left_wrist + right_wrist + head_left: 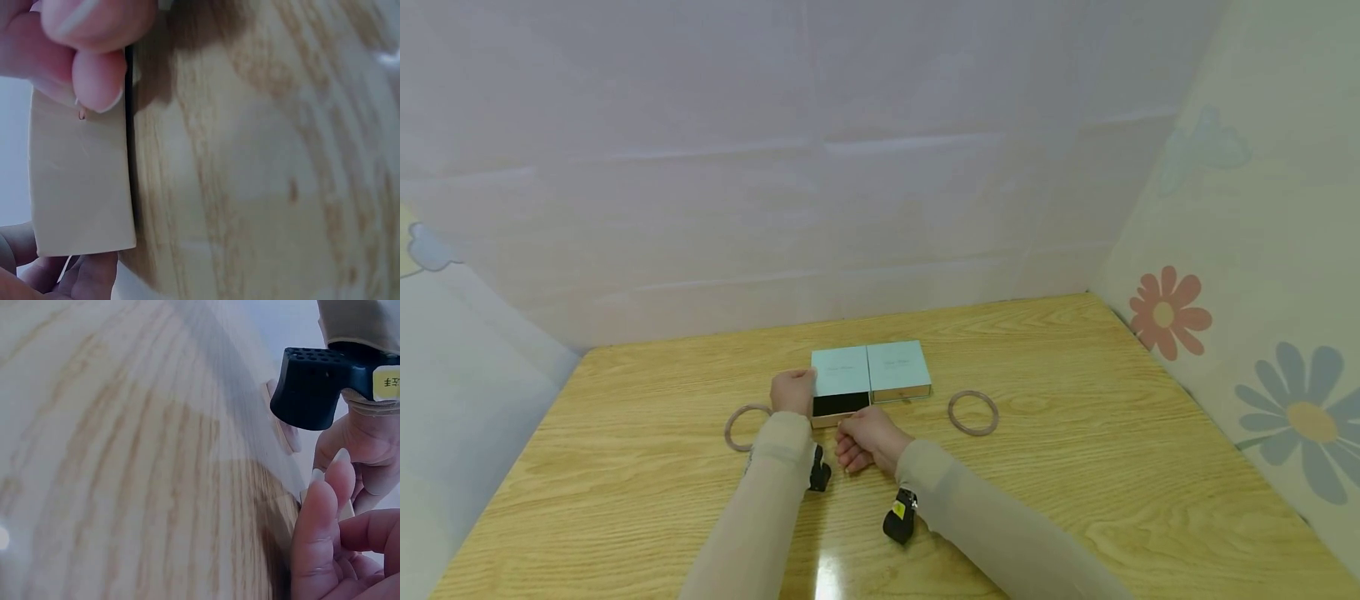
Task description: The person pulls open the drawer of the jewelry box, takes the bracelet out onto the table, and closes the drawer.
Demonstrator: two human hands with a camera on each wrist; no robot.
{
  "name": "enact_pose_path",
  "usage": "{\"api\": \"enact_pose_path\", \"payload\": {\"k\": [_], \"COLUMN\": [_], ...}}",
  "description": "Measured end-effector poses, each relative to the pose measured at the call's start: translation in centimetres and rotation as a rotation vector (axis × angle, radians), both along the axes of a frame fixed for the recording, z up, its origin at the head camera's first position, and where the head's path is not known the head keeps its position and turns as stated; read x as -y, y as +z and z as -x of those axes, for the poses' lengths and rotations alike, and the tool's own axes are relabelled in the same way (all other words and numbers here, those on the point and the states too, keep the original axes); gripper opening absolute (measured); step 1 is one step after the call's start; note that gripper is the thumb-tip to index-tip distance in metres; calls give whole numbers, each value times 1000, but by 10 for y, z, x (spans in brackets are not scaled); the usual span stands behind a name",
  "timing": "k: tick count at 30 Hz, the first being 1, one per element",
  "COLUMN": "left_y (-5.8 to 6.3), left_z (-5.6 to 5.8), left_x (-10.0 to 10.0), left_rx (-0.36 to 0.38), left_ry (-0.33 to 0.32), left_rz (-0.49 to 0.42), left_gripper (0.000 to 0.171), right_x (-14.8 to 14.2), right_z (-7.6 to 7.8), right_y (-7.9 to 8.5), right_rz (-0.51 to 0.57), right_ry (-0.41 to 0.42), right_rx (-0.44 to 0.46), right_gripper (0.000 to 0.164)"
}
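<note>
Two light-blue drawer boxes lie side by side. The left box [840,371] has its drawer [827,422] partly out, showing a black inside; the right box [898,367] is closed. My left hand [793,392] grips the left box by its left side. My right hand [871,435] is at the drawer front, thumb and finger pinched at a small pull. In the left wrist view a bit of reddish cord shows under those fingertips on the cream drawer front [84,187]; most of the pull is hidden.
A pinkish bangle [728,432] lies left of the boxes, partly behind my left arm. Another bangle [973,413] lies to their right. The wood-grain table [1075,467] meets a pale curtain behind and a flower-printed sheet on the right. Black camera mounts hang at both wrists.
</note>
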State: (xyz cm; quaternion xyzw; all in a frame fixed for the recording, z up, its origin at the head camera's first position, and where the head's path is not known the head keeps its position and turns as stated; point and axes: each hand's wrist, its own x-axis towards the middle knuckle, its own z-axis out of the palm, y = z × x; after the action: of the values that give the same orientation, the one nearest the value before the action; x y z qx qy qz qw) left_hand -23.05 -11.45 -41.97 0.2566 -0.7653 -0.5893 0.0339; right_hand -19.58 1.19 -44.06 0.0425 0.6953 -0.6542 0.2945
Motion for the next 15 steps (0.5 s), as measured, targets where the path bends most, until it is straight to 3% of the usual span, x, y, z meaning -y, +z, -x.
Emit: {"api": "enact_pose_path", "payload": {"k": [15], "left_y": [-1], "left_z": [0], "left_x": [1], "left_rx": [19], "left_ry": [-16], "left_rz": [-14], "left_gripper": [35], "right_x": [-1], "right_z": [1], "right_y": [1], "right_rz": [3], "right_ry": [8], "right_rx": [-6], "right_gripper": [26]}}
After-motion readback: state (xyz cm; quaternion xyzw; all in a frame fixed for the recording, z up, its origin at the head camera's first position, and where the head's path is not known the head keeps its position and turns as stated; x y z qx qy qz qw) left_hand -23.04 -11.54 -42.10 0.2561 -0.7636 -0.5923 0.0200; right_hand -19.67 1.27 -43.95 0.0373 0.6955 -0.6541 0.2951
